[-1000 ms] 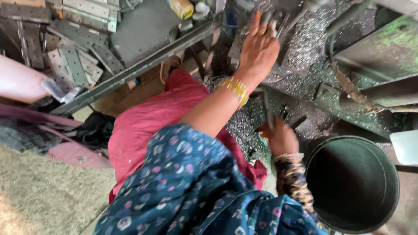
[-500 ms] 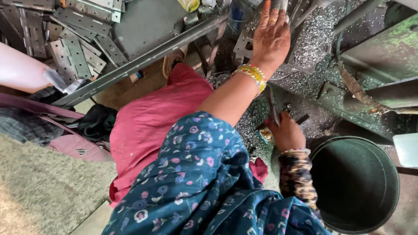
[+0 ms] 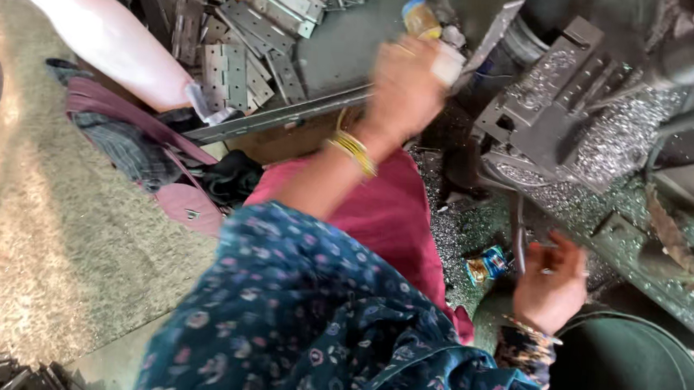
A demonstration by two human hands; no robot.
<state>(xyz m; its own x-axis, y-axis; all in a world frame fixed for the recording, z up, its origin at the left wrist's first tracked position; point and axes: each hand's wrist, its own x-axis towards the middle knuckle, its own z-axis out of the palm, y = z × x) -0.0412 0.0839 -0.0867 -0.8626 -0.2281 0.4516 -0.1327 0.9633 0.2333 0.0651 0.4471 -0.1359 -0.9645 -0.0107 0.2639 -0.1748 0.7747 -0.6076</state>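
A workshop floor lay strewn with metal shavings (image 3: 475, 228) around a grey machine (image 3: 556, 120). My left hand (image 3: 408, 81), blurred, reached left of the machine toward piled hinge plates (image 3: 234, 57), grip unclear. My right hand (image 3: 553, 279) waited below the machine, fingers loosely spread, empty; most plates looked untouched.

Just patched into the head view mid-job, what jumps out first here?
The person's left hand, blurred, with yellow bangles on the wrist, reaches toward a pile of flat grey metal hinge plates at top. The right hand rests by a thin metal lever beside a grey machine block dusted with silvery metal shavings; a round dark green bucket sits lower right.
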